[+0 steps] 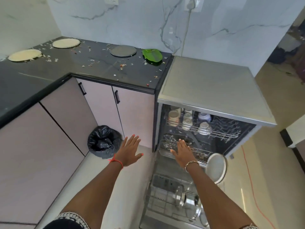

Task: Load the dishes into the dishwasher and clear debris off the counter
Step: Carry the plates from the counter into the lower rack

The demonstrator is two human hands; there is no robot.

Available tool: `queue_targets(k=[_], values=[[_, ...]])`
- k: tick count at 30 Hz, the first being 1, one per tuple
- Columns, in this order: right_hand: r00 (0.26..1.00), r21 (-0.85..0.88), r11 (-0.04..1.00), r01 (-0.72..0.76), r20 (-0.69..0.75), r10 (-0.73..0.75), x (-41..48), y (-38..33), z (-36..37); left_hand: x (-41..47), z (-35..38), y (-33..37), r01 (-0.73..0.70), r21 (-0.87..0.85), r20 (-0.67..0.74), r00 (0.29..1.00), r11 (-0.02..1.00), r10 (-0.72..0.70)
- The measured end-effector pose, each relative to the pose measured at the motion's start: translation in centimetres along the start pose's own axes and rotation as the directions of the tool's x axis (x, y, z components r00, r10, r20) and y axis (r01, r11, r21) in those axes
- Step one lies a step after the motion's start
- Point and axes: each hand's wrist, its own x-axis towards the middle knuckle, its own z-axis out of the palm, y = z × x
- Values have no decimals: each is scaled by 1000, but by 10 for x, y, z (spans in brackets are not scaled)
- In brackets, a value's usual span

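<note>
The dishwasher [212, 90] stands open, its door down and lower rack [166, 200] pulled out with glassware and a white plate [216, 167] upright in it. Cups and bowls fill the upper rack [189, 123]. Both my hands are empty with fingers spread: my left hand [130, 150] hovers in front of the cabinet, my right hand [182, 151] over the dishwasher's opening. On the black counter [99, 66] lie two cream plates [66, 43] [24, 54], a grey plate [123, 50] and a green leaf-shaped plate [151, 56], amid scattered crumbs.
A bin lined with a black bag [103, 141] sits on the floor in the cabinet corner, left of my left hand. An orange cable [247, 176] runs along the floor right of the dishwasher. A plug and cord hang on the marble wall behind.
</note>
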Motion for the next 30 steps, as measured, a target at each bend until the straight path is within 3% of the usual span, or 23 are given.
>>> queue_targets(k=[9,16,24,30], values=[[995,-19,996,88,-36,-89,67,-152,17,-16,-31,-157,108,-9,-92,990,994,-108],[981,-95,978,185,-48,-190,121,-214,3,2,-47,-226,183,-10,-127,975,983,-183],[933,-161,938,308,-141,-331,221,-265,-27,68,-70,-298,220,-71,-143,963,973,-228],[845,-200,866,458,-206,-494,310,-300,-86,161,-109,-351,231,-71,-170,956,970,-240]])
